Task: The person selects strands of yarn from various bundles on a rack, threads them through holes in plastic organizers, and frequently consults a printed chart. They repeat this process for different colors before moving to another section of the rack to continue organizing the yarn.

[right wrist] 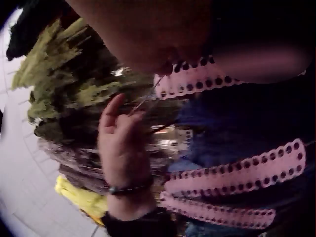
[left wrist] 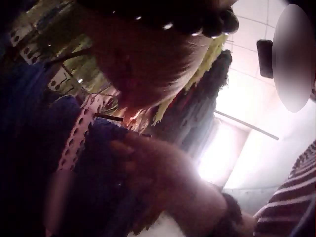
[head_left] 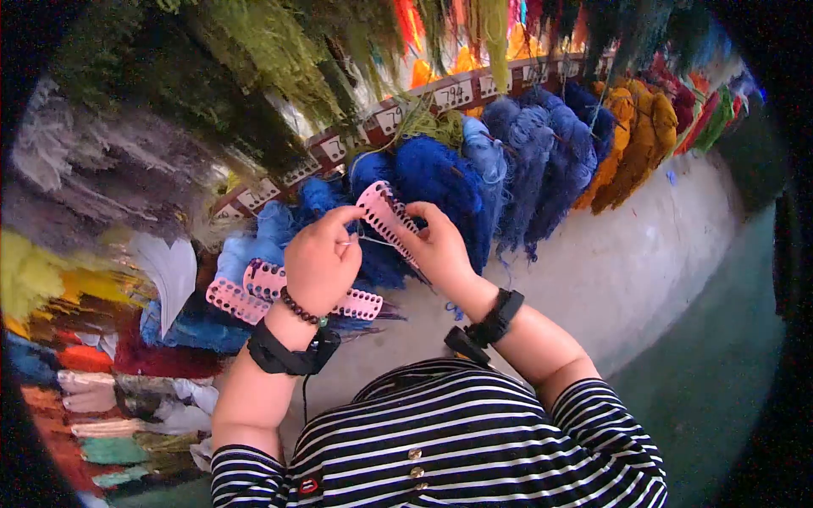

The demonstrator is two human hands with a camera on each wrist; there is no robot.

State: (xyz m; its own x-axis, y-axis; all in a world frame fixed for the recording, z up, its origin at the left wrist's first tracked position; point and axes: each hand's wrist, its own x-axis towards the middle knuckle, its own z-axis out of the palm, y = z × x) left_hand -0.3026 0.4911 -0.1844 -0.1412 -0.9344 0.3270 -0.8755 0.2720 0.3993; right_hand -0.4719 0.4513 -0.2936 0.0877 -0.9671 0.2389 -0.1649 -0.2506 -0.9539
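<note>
In the head view my right hand (head_left: 442, 254) grips a pink perforated thread card (head_left: 383, 210) by its lower part, with dark strands at some of its holes. Facing it, my left hand (head_left: 320, 264) has its fingers bent around a thin pale thread (head_left: 354, 243). The right wrist view shows this thread (right wrist: 144, 101) running taut from the left fingers to the card's end (right wrist: 170, 85). Two more pink perforated cards lie below on blue yarn, one card (head_left: 237, 300) at the left and another card (head_left: 360, 305) partly behind the left wrist.
Blue yarn hanks (head_left: 436, 173) hang from a rail with numbered labels (head_left: 453, 95). Ochre hanks (head_left: 631, 140) follow to the right, olive yarn (head_left: 271, 51) hangs above. White paper sheets (head_left: 165, 271) and folded coloured bundles (head_left: 110, 449) sit at the left.
</note>
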